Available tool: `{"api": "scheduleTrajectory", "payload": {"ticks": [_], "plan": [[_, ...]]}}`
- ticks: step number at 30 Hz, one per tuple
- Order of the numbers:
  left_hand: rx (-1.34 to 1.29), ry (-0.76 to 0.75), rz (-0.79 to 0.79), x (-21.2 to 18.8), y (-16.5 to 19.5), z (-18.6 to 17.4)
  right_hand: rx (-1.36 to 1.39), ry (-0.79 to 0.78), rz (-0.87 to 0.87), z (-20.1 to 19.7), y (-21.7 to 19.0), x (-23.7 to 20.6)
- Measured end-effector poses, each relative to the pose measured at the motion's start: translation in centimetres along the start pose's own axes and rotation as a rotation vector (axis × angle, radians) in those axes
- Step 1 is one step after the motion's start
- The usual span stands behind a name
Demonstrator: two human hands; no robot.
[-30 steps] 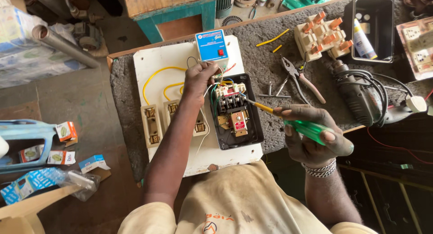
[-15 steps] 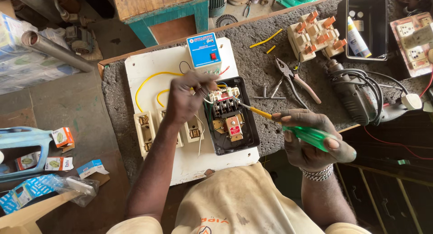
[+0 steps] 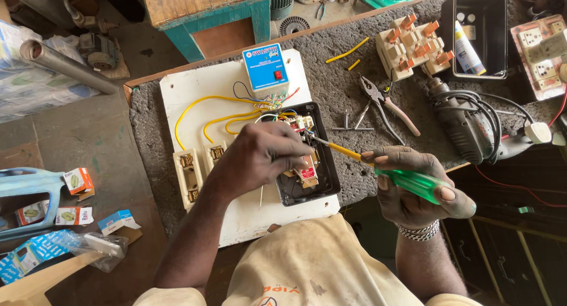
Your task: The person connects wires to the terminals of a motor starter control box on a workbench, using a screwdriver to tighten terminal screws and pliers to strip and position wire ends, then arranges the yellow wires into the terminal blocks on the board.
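Shifted lower since a moment ago, the left hand (image 3: 263, 155) now covers the black plastic switch box (image 3: 307, 182) near the white board's (image 3: 236, 82) front edge, fingers pinching its wiring; the right hand (image 3: 413, 188) grips a green-handled screwdriver (image 3: 378, 167) on the grey, tool-strewn workbench (image 3: 336, 70).

The left hand (image 3: 263, 155) has come down from the top edge of the black box (image 3: 328, 182), just under the blue unit (image 3: 266, 70), and now lies over the box's left half, fingers curled onto the parts inside. The right hand (image 3: 413, 191) has brought the screwdriver (image 3: 378, 167) closer, and its tip now reaches the wiring at the box's top.
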State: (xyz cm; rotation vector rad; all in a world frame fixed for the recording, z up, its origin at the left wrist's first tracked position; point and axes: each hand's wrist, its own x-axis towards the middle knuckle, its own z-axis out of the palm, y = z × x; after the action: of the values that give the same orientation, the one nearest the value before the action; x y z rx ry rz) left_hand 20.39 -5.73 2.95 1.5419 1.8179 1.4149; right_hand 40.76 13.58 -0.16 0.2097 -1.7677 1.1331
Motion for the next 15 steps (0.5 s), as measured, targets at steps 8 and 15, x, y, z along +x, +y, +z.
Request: {"api": "scheduleTrajectory", "payload": {"ticks": [8,15], "plan": [[-0.001,-0.026,0.126,1.2,0.8,-1.7,-0.081,-0.059,-0.043,-0.5,0.2,0.7],[0.086,0.327,0.223,3.1,-2.0,-0.9,-0.046,-0.038,-0.040,-0.1,0.1,0.9]]}}
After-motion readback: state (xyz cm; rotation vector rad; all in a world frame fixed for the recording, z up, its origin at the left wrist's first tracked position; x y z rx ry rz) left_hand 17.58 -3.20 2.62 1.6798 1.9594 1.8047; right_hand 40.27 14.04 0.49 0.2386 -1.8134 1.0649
